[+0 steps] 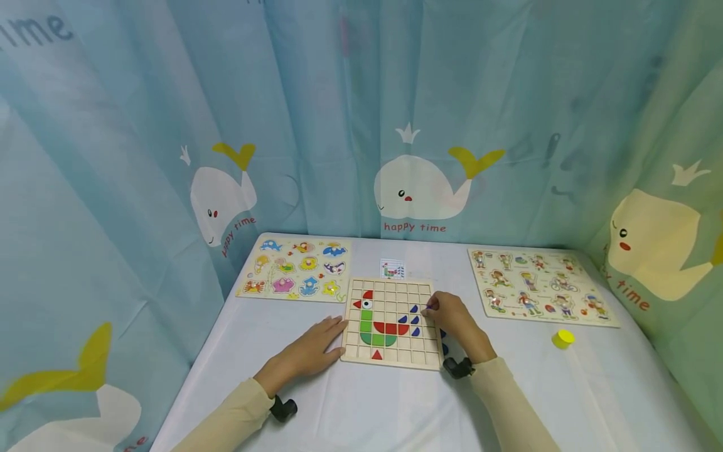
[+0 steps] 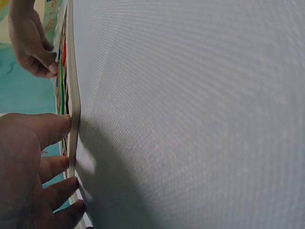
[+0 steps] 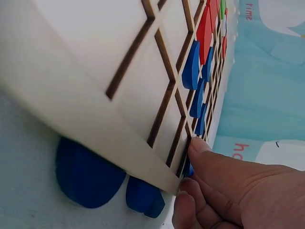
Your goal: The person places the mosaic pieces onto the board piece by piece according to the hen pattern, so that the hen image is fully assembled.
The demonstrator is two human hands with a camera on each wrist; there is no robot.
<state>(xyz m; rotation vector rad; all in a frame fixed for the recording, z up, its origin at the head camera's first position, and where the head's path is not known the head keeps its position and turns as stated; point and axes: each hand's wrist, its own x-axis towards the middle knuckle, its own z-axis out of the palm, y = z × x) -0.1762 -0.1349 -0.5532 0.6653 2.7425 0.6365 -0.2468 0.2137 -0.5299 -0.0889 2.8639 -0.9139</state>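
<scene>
A wooden grid board (image 1: 418, 359) lies on the white table with red, green and blue pieces laid out as a bird. Along its left edge my left hand (image 1: 310, 348) rests, thumb and fingers spread and fairly straight against the rim. At the upper right part of the grid, my right hand (image 1: 454, 317) pinches a small blue piece (image 3: 189, 168) between thumb and fingers; most of that piece is hidden. Several blue half-round pieces (image 1: 415, 320) sit in nearby squares. More loose blue pieces (image 3: 90, 174) lie on the table beside the board's right edge.
Behind the board lies a small printed card (image 1: 392, 269) with a bird pattern. A sea-animal puzzle (image 1: 294, 267) is at the back left, a puzzle of figures (image 1: 542, 285) at the back right. A yellow cylinder (image 1: 563, 339) stands at right. Blue whale-print curtains surround the table.
</scene>
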